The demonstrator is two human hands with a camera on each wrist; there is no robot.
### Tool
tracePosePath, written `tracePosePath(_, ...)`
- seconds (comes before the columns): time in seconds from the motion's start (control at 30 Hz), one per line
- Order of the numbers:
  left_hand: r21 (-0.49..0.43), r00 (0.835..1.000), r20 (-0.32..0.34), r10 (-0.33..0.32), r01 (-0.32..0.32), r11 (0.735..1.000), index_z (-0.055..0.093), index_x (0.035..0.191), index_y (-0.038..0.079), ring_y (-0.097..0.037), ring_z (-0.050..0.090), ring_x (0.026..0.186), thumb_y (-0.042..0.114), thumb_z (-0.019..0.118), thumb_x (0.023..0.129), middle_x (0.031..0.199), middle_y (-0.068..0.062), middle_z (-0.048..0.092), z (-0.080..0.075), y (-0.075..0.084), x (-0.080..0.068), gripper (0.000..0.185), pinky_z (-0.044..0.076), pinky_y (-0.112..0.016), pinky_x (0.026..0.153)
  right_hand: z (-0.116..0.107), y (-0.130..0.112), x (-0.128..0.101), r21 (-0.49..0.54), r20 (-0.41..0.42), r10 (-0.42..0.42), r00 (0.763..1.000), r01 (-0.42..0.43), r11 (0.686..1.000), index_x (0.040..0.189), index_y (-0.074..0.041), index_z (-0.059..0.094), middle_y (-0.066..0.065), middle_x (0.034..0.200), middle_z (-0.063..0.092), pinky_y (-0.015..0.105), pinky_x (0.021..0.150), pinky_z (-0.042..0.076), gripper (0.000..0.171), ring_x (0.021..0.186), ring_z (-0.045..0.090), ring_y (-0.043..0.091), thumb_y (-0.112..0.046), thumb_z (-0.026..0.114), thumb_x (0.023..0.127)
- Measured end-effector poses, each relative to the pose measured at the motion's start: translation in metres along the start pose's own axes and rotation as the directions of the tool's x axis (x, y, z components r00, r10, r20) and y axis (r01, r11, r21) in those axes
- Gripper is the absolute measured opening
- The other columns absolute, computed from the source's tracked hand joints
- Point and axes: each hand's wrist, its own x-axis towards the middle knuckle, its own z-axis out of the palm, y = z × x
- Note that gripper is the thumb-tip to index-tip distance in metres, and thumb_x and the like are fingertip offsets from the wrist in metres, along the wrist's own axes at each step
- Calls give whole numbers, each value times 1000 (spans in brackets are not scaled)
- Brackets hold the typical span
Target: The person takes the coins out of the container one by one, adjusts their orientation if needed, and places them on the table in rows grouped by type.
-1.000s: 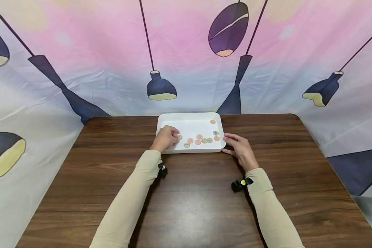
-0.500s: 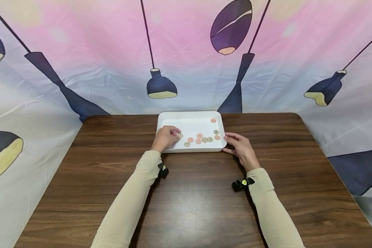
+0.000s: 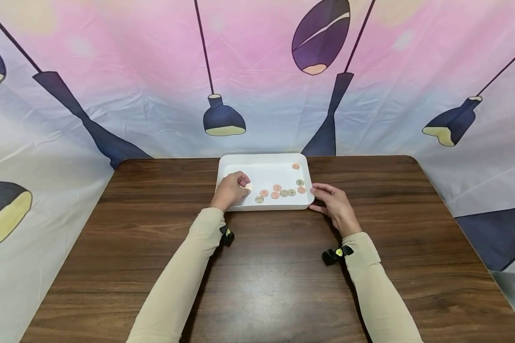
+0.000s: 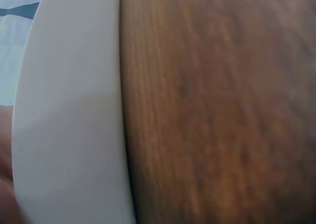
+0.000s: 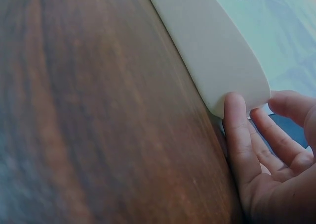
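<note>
A shallow white tray (image 3: 263, 169) lies at the far edge of the table with several copper and brass-coloured coins (image 3: 263, 193) flat in it, mostly toward its front and right. My left hand (image 3: 231, 189) reaches over the tray's front left part. Its thumb and fingertips pinch a pale-looking coin (image 3: 249, 186), tilted so it catches the light. At the front right corner my right hand (image 3: 335, 205) holds the tray, a finger pad against the wall and other fingers round the corner, as the right wrist view shows. In the left wrist view the tray's wall (image 4: 74, 100) hides most of the left hand.
The brown wooden table (image 3: 266, 276) extends toward me and to both sides of the tray. Behind its far edge hangs a printed cloth (image 3: 167, 95) with lamp pictures. Black wrist cameras (image 3: 332, 256) sit on both wrists.
The coin at my left fingertips lay flat and golden before; now it is tilted and bright between the thumb and fingers. My right hand stays at the tray's corner.
</note>
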Motion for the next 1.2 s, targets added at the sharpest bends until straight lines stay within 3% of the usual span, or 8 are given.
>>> tracePosePath(0.2, 40, 1000, -7, 28, -28, 999, 65, 110, 6, -24, 57, 92, 4, 73, 94, 102, -7, 63, 2, 4, -2, 19, 46, -36, 83, 0, 0, 0, 4, 4, -6, 1000, 6, 1000, 146, -1, 57, 16, 139, 58, 30, 85, 63, 45, 108, 66, 15, -18, 66, 106)
tracePosePath(0.43, 126, 999, 40, 7, -12, 992, 63, 138, 6, -23, 59, 91, 8, 71, 98, 107, -9, 68, 0, 8, -4, 41, 49, -37, 83, 0, 1, -1, 6, 6, -10, 1000, 10, 1000, 145, 0, 58, 15, 136, 59, 29, 85, 63, 45, 107, 66, 15, -18, 67, 105)
tracePosePath(0.53, 136, 998, 59, 7, -15, 991, 64, 142, 6, -24, 60, 94, 8, 71, 98, 111, -10, 70, -2, 9, -5, 45, 50, -38, 87, 0, 1, -1, 1, 17, -8, 1000, 7, 1000, 147, 0, 56, 17, 140, 57, 28, 86, 62, 47, 109, 65, 15, -19, 66, 106)
tracePosePath(0.9, 27, 1000, 16, 21, -22, 999, 73, 132, 3, -24, 64, 101, 8, 68, 102, 113, -11, 73, -2, 2, -5, 31, 52, -38, 91, -2, 2, 0, 5, 20, -9, 1000, 9, 1000, 147, 1, 55, 18, 143, 55, 28, 87, 62, 48, 108, 65, 14, -19, 66, 106)
tracePosePath(1.2, 17, 997, -70, -14, 15, 1000, 78, 119, 3, -27, 69, 99, 9, 67, 102, 108, -13, 76, -1, 4, -5, 21, 56, -40, 86, -3, 2, 1, 6, 17, -14, 1000, 14, 1000, 146, 2, 56, 17, 140, 56, 28, 87, 62, 46, 107, 65, 13, -19, 66, 106)
